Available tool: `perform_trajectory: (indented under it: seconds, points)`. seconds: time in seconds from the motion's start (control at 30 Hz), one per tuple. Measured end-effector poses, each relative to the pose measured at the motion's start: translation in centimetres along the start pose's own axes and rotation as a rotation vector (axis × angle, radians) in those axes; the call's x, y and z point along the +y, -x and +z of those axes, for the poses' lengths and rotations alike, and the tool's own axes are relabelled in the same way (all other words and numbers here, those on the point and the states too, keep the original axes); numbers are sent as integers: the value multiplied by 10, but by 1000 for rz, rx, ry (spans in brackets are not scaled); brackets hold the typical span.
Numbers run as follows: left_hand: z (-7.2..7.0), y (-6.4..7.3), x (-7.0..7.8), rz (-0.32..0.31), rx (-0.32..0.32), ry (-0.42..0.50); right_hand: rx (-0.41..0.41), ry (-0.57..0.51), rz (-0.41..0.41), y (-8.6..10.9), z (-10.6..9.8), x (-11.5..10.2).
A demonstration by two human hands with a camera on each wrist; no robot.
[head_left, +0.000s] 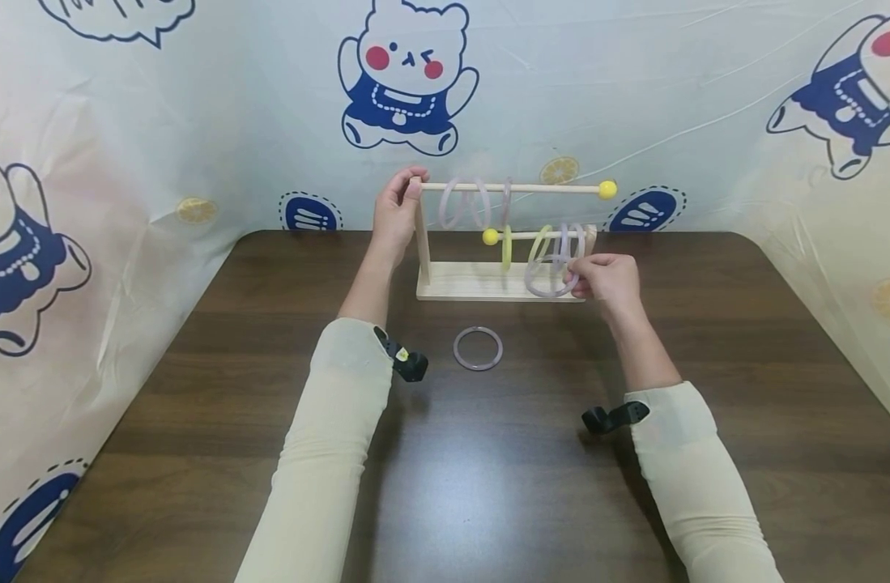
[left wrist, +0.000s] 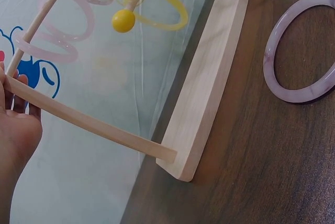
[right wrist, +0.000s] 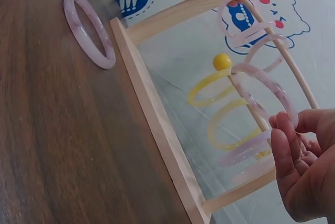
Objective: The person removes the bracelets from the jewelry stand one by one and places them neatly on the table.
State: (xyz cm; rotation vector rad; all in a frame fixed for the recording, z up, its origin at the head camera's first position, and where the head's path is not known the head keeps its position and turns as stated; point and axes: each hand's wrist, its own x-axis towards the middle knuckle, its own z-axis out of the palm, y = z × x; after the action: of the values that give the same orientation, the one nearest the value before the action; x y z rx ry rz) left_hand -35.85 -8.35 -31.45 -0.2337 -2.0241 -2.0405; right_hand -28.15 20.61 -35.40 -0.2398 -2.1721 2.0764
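Note:
A wooden bangle stand (head_left: pixel 488 283) has two rods, each tipped with a yellow ball. My left hand (head_left: pixel 395 212) grips the top of its left upright (left wrist: pixel 89 119). My right hand (head_left: pixel 611 279) pinches a pale purple bangle (right wrist: pixel 272 85) at its edge, in front of the lower rod. On the upper rod (head_left: pixel 554 189) hang several pinkish bangles (left wrist: pixel 68 14). Yellow bangles (right wrist: pixel 209 85) and pale purple bangles (right wrist: pixel 246 149) hang on the lower rod, partly behind the held one in the head view.
One loose mauve bangle (head_left: pixel 478 349) lies flat on the dark wooden table (head_left: pixel 459 470), in front of the stand. A patterned cloth (head_left: pixel 255 105) with cartoon bears hangs behind the table and at both sides.

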Motion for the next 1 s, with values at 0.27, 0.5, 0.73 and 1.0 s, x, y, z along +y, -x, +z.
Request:
perform_trajectory:
  seconds: [0.27, 0.5, 0.73, 1.0]
  points:
    - [0, 3, 5, -21, -2, -7, -54, 92, 20, 0, 0, 6]
    - [-1, -1, -2, -12, 2, 2, -83, 157, 33, 1, 3, 11]
    - [-1, -1, -2, -10, 3, -8, -87, 186, 30, 2, 6, 17]
    - [0, 3, 6, -22, -5, -20, -92, 197, 30, 2, 11, 22]
